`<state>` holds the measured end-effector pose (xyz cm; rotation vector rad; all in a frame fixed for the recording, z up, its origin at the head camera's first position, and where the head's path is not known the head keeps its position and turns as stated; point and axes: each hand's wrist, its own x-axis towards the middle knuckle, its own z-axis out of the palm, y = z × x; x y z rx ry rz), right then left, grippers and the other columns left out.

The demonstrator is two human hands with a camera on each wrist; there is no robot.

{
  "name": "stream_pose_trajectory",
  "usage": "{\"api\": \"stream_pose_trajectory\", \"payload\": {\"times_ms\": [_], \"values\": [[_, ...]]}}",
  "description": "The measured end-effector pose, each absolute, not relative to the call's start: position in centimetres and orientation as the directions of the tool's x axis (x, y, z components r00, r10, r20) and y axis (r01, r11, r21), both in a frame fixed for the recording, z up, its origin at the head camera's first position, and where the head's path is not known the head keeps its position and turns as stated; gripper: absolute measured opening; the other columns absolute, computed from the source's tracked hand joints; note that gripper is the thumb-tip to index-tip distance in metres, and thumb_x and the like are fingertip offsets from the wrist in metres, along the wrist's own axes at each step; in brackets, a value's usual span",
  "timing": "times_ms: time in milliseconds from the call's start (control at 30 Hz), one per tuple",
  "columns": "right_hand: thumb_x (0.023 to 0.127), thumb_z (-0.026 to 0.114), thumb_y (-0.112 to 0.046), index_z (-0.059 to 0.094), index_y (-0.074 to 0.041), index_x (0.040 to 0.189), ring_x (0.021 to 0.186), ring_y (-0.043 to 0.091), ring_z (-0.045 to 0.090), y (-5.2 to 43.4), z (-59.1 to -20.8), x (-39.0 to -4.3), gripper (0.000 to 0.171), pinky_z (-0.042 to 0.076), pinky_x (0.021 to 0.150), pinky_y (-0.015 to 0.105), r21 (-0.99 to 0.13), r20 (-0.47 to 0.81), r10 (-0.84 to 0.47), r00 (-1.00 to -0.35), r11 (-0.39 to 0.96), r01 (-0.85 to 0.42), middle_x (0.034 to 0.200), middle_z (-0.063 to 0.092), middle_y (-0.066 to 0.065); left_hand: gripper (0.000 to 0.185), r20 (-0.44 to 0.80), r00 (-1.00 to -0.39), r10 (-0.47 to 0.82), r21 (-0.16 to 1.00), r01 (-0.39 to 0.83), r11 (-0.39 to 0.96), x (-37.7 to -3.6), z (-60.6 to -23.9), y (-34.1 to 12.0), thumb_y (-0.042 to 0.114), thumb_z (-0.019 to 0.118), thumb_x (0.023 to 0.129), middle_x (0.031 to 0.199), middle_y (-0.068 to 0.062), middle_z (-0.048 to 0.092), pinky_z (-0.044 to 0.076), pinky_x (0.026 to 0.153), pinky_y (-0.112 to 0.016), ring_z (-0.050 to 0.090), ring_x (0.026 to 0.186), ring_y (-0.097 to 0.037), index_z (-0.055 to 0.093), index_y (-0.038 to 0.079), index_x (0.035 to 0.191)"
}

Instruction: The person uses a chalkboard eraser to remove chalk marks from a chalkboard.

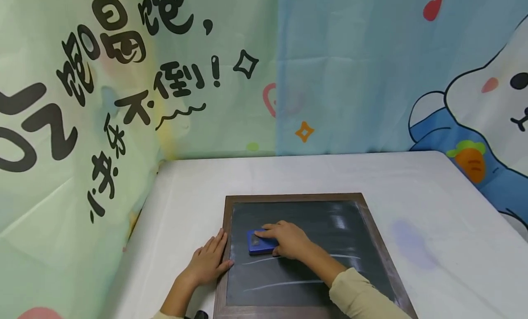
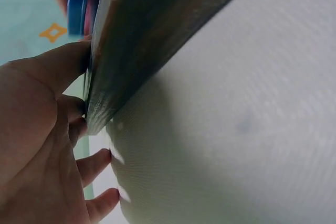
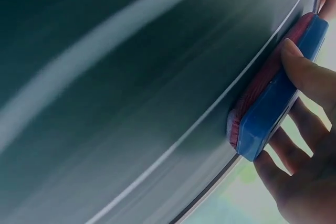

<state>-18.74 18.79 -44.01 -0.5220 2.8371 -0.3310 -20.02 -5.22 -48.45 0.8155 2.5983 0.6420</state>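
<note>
Head view shows your right hand (image 1: 288,240) curled over the blue eraser (image 1: 259,242), pressing it flat on the chalkboard (image 1: 313,264) near that board's left edge. In the right wrist view your fingers (image 3: 307,74) wrap round the eraser's blue back (image 3: 278,111) while its reddish felt face meets the dark slate. Your left hand (image 1: 208,261) lies flat with straight fingers, palm on the table and fingertips against the wooden frame (image 1: 222,259), steadying it; the left wrist view shows the thumb (image 2: 58,69) pressed to that frame's edge (image 2: 131,51).

As a judgement, you are partway through wiping: the upper board carries only pale smeared haze, which suggests it has been rubbed, while two long chalk lines (image 1: 284,284) remain below the eraser, the upper one running just under your right hand. Those, and the haze at top right, look like what is left.

The board lies flat on a white cloth-covered table (image 1: 433,209) with a faint bluish stain (image 1: 408,245) to the right. Behind hangs a pastel backdrop (image 1: 330,71) with black lettering, hearts and a cartoon rabbit (image 1: 491,103).
</note>
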Motion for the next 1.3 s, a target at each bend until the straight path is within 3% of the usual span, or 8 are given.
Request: {"api": "stream_pose_trajectory", "payload": {"times_ms": [233,600,1300], "values": [[0.071,0.075,-0.009,0.055,-0.016,0.127,0.114,0.036,0.05,25.2,-43.6,-17.2,0.06,0.043,0.088,0.052,-0.301,-0.205,-0.277,-0.939,0.931,-0.208,0.132,0.052,0.011,0.071,-0.189,-0.789,0.585,0.514,0.428,0.743,-19.8,-48.1,-5.5,0.036,0.053,0.09,0.15,-0.02,0.019,0.027,0.096,-0.062,0.027,0.132,-0.043,0.025,-0.004,0.141],[0.068,0.077,-0.01,0.056,-0.01,0.126,0.11,0.046,0.049,33.2,-43.4,-14.5,0.061,0.044,0.081,0.055,-0.285,-0.158,-0.221,-0.962,0.943,-0.17,0.128,0.052,0.021,0.069,-0.174,-0.799,0.576,0.499,0.432,0.751,-19.7,-47.9,-5.6,0.036,0.052,0.091,0.15,-0.018,0.02,0.029,0.097,-0.06,0.028,0.133,-0.04,0.026,-0.003,0.141],[0.064,0.079,-0.014,0.06,-0.01,0.122,0.106,0.045,0.05,35.2,-44.2,-11.1,0.061,0.043,0.081,0.057,-0.341,-0.142,-0.206,-0.968,0.929,-0.147,0.125,0.055,0.021,0.068,-0.166,-0.794,0.585,0.497,0.445,0.745,-20.5,-48.8,-5.4,0.035,0.05,0.092,0.15,-0.018,0.019,0.027,0.098,-0.06,0.026,0.134,-0.04,0.025,-0.003,0.142]]}}
